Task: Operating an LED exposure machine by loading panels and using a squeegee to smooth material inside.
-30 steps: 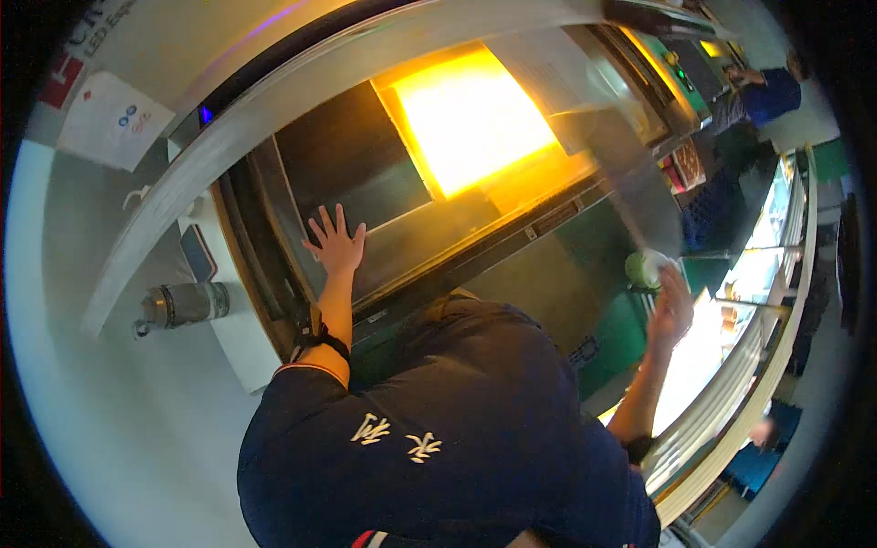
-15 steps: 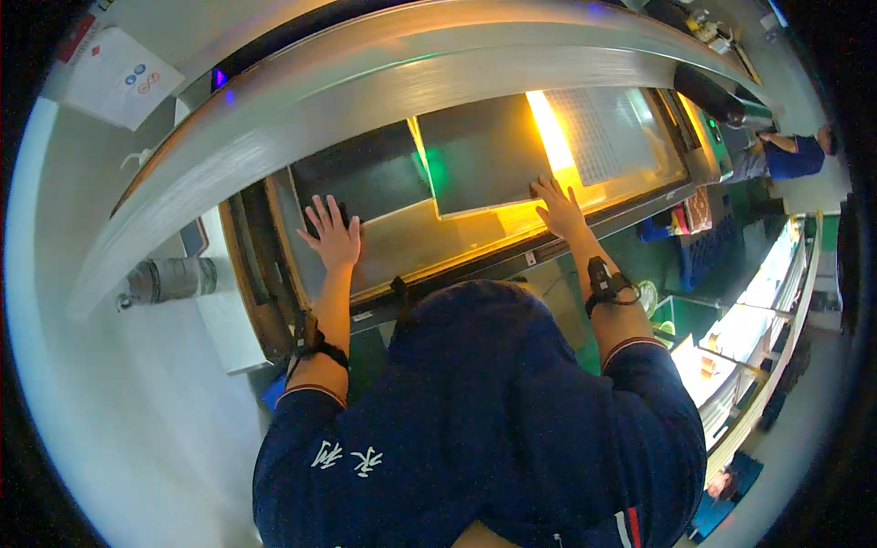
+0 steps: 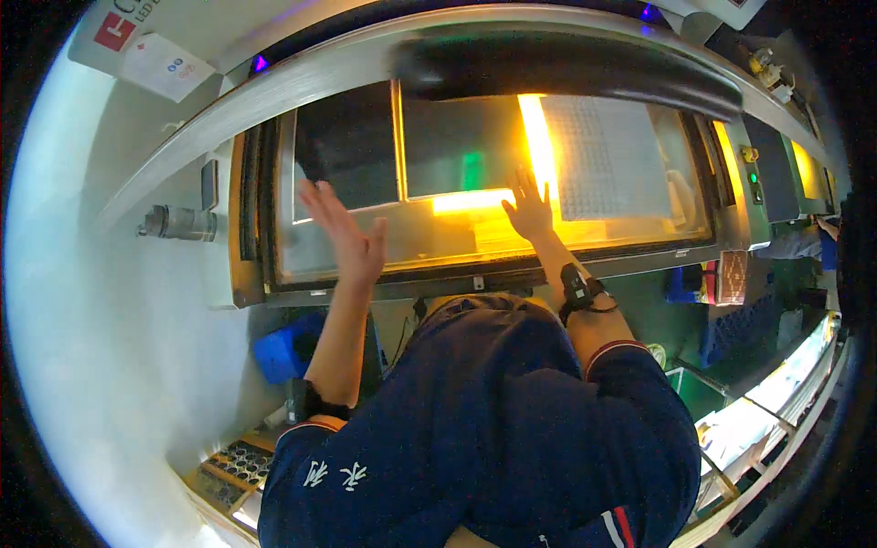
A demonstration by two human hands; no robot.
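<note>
My left hand (image 3: 352,239) is held up over the near left part of a glass bed (image 3: 365,243), fingers stretched out and slightly blurred, holding nothing. Just beyond its fingertips lies a dark rectangular sheet (image 3: 352,151). A second dark sheet (image 3: 457,142) lies to its right, with a narrow lit gap between. My right hand (image 3: 530,208) has its fingers spread at that sheet's near right corner, over the bright yellow light; whether it presses the glass I cannot tell. A pale gridded sheet (image 3: 607,155) lies farther right.
A metal beam (image 3: 219,114) arches over the far side, with a long black rounded bar (image 3: 566,73) by it. A control panel with a green light (image 3: 755,180) stands right. A clear bottle (image 3: 183,223), a blue bin (image 3: 288,349) and a bright light table (image 3: 744,425) are around.
My left hand has lifted off the left dark sheet's corner and turned. The right hand stays by the other sheet's corner. The view has shifted; the black bar shows much longer.
</note>
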